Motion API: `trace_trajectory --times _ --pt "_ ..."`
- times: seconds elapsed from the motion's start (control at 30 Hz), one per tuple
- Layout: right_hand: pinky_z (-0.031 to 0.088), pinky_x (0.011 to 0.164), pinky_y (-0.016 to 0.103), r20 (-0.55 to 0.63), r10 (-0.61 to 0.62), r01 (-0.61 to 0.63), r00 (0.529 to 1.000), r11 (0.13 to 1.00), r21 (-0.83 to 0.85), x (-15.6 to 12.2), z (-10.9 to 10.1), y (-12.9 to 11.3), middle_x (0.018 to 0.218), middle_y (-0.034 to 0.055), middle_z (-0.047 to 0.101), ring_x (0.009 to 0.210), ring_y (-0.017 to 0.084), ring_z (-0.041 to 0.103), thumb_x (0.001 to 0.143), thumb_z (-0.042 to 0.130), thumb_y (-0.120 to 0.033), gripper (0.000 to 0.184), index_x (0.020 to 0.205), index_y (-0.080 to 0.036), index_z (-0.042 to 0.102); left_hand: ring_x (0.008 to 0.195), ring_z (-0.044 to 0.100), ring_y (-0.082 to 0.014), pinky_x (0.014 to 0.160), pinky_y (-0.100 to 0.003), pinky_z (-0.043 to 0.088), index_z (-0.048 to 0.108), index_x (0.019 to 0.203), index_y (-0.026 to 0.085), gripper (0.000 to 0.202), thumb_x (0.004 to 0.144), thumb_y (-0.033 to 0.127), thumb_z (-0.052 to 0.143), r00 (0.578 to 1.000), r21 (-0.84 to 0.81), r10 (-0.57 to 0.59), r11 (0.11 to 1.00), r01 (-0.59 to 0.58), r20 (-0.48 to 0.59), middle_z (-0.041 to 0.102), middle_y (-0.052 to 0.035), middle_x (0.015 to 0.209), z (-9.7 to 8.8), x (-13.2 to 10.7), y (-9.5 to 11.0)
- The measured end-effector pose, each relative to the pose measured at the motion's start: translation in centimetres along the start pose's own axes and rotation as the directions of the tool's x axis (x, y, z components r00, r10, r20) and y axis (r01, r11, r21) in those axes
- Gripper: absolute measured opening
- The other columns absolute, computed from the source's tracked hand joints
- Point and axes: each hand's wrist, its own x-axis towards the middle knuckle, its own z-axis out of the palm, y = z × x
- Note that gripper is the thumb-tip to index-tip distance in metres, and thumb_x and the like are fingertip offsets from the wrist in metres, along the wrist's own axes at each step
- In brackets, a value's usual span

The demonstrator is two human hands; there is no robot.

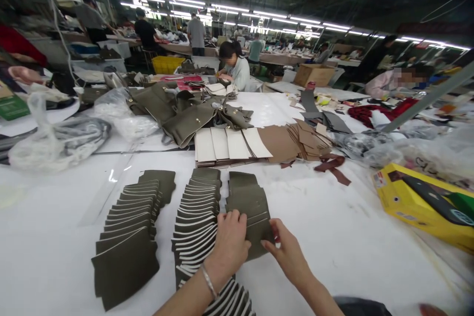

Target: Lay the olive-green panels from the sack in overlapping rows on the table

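Note:
Three overlapping rows of dark olive leather-like panels lie on the white table (318,207). The front panel (259,239) of the right row is between my two hands. My left hand (231,239), a bracelet on its wrist, has curled fingers on the panel's left side. At the right edge, my right hand (291,252) pinches it between thumb and fingers. Farther back in that row, more olive panels (242,187) lie fanned out. The middle row (196,212) shows white edges and runs partly beneath my left forearm. To its left is another fanned row (126,261).
Stacked white pieces (233,144) and brown pieces (296,140) lie behind the rows. Olive bags (185,113) sit beyond. A yellow box (418,207) is at right, a clear plastic bag (62,138) at left. Several people work at tables farther back.

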Motion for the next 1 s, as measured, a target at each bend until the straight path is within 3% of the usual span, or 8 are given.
trace_trajectory --times 0.1,0.17,0.3,0.43,0.67,0.83,1.0 --pt "0.043 0.079 0.037 -0.026 -0.004 0.004 1.0 1.0 -0.007 0.3 -0.1 0.3 0.101 0.0036 0.055 0.09 0.022 0.052 0.072 0.054 -0.03 0.043 0.113 -0.022 0.043 0.106 0.051 -0.0279 0.098 -0.048 0.036 0.057 0.104 0.016 0.035 0.07 0.016 0.061 0.999 0.08 -0.029 0.996 0.031 -0.026 0.057 -0.0087 0.108 0.7 0.3 0.3" --pt "0.042 0.086 0.039 -0.052 -0.014 0.013 0.999 1.0 -0.014 0.7 -0.4 0.3 0.11 0.0055 0.052 0.099 0.023 0.05 0.075 0.055 -0.035 0.049 0.12 -0.022 0.043 0.115 0.047 -0.0294 0.1 -0.048 0.038 0.057 0.106 0.016 0.037 0.069 0.011 0.059 0.998 0.114 -0.049 0.992 0.054 -0.05 0.054 -0.0109 0.119 1.0 0.5 0.4" --pt "0.04 0.094 0.04 -0.039 -0.025 0.024 0.999 0.999 -0.025 2.1 -0.9 0.0 0.115 0.006 0.05 0.106 0.025 0.047 0.075 0.06 -0.041 0.05 0.12 -0.023 0.05 0.132 0.036 -0.0294 0.113 -0.048 0.027 0.053 0.116 0.013 0.048 0.069 0.008 0.057 1.0 0.122 -0.018 0.992 0.019 -0.008 0.046 -0.0131 0.138 1.6 0.8 0.4" --pt "0.039 0.092 0.04 -0.017 0.002 -0.003 1.0 1.0 -0.029 3.1 -0.5 0.3 0.111 0.0055 0.053 0.101 0.026 0.049 0.068 0.063 -0.037 0.049 0.114 -0.023 0.055 0.13 0.039 -0.0296 0.115 -0.05 0.024 0.051 0.119 0.012 0.049 0.071 0.006 0.053 0.999 0.109 -0.031 0.994 0.032 -0.013 0.048 -0.0132 0.135 2.4 0.8 0.5" --pt "0.038 0.093 0.038 0.019 0.082 -0.083 0.996 0.995 0.054 3.6 0.4 0.8 0.115 0.0069 0.051 0.107 0.026 0.046 0.065 0.063 -0.037 0.057 0.117 -0.019 0.05 0.124 0.043 -0.0299 0.114 -0.051 0.027 0.052 0.116 0.013 0.05 0.067 0.005 0.054 0.997 0.08 -0.065 0.994 0.068 -0.038 0.05 -0.0117 0.129 2.9 0.9 0.6" --pt "0.039 0.084 0.038 0.041 0.103 -0.108 0.994 0.987 0.122 4.1 0.6 0.7 0.099 0.0059 0.055 0.092 0.026 0.048 0.063 0.061 -0.04 0.046 0.103 -0.019 0.053 0.138 0.03 -0.0328 0.116 -0.051 0.025 0.048 0.124 0.01 0.058 0.067 0.001 0.052 0.991 0.108 -0.13 0.985 0.134 -0.042 0.036 -0.0177 0.145 3.5 1.2 0.2" --pt "0.037 0.078 0.036 0.034 0.109 -0.113 0.993 0.982 0.15 3.3 0.5 1.2 0.089 0.0025 0.054 0.087 0.024 0.048 0.065 0.059 -0.04 0.037 0.095 -0.02 0.049 0.133 0.037 -0.0291 0.12 -0.052 0.019 0.044 0.132 0.011 0.062 0.071 0.003 0.049 0.998 0.095 -0.031 0.995 0.037 -0.063 0.046 -0.0145 0.137 3.6 0.8 0.1"
